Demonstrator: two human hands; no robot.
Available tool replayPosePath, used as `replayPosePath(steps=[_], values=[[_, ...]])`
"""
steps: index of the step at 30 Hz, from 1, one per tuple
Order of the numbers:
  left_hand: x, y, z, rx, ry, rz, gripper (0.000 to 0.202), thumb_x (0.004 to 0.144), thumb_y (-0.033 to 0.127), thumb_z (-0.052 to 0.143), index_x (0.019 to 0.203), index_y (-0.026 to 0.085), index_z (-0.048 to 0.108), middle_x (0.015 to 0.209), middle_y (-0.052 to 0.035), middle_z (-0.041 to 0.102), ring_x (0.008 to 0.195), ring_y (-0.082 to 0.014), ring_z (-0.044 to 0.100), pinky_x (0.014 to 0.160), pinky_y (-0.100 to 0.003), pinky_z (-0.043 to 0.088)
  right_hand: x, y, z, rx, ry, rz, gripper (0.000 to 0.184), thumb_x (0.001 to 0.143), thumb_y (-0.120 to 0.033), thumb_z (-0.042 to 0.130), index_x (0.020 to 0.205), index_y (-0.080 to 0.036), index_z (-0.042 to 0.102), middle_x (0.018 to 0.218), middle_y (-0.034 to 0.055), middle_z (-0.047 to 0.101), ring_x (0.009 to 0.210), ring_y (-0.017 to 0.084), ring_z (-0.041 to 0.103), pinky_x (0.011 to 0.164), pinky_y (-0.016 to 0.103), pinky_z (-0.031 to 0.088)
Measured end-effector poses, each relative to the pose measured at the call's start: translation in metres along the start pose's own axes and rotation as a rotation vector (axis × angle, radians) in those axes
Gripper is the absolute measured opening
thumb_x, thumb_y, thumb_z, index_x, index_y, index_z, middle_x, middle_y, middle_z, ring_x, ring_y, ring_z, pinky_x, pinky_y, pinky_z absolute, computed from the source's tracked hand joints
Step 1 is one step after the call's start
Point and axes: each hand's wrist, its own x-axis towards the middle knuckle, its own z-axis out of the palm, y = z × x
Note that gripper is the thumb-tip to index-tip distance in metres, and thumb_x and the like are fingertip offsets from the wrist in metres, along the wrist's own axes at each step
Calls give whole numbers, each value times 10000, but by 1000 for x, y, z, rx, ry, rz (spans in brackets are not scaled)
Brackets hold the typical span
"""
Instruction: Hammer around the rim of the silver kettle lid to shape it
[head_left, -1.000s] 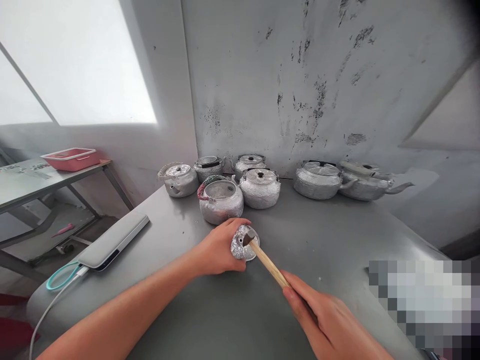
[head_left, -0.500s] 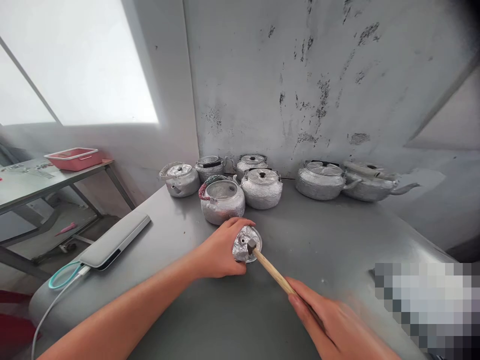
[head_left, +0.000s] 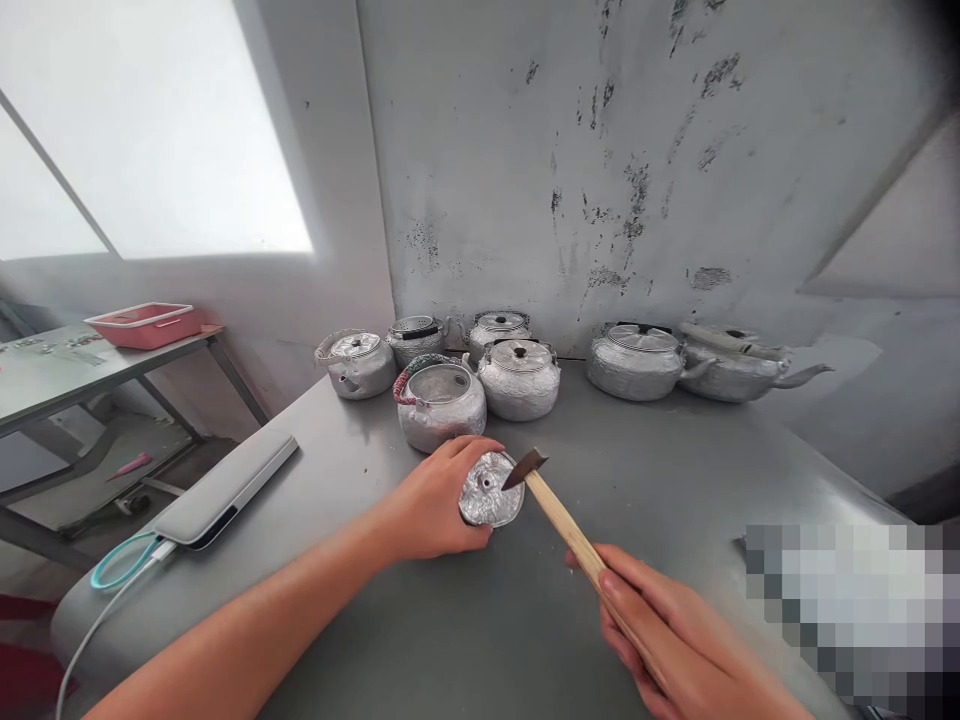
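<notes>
My left hand [head_left: 431, 498] is closed round a small round aluminium kettle lid [head_left: 487, 490], holding it tilted on the grey metal table [head_left: 660, 480]. My right hand [head_left: 660, 630] grips the wooden handle of a small hammer [head_left: 559, 515]. The hammer's dark head is raised just above the right edge of the lid. Right behind the lid stands an open, lidless kettle [head_left: 441, 402] with a red and green wrapped handle.
Several more hammered aluminium kettles line the stained wall, among them a lidded one [head_left: 519, 378] and two larger ones [head_left: 637, 360] at the right. A flat grey device [head_left: 225, 490] with a teal cable lies at the left. A pink tray [head_left: 146, 323] sits on a side table.
The hammer head has lifted off the lid's centre and now hangs just above its right edge. My left hand keeps the same grip on the lid.
</notes>
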Motion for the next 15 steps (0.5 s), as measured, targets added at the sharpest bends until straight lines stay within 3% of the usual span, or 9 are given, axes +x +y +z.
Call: replayPosePath(steps=[2,5,12,15], values=[[0,0,1,15,18,10,812,664,214,764,1405,275,439,1435,-67,507,1353,-286,459,1158,-409,386,-1,-2,1,133,-30,139,378,931,-586,406,1045,-273,584,634,-66,474,389,88,345,314,192,320],[0,1,0,42,45,30,812,674,216,788,1404,281,437,1436,-69,503,1360,-282,451,1155,-406,393,1,-1,3,246,-54,225,362,925,-579,430,1084,-275,547,671,-69,487,387,69,335,306,167,331],[-2,3,0,121,70,81,866,697,226,835,1436,297,389,1457,-61,490,1361,-268,450,1145,-406,406,4,3,8,186,-40,169,399,951,-619,372,904,-254,525,680,-70,471,392,41,296,307,137,315],[-2,3,0,124,78,97,880,701,235,844,1446,302,379,1458,-64,492,1358,-272,456,1136,-410,415,0,0,10,162,34,146,405,928,-631,390,1036,-269,534,658,-68,470,407,65,316,314,155,317]])
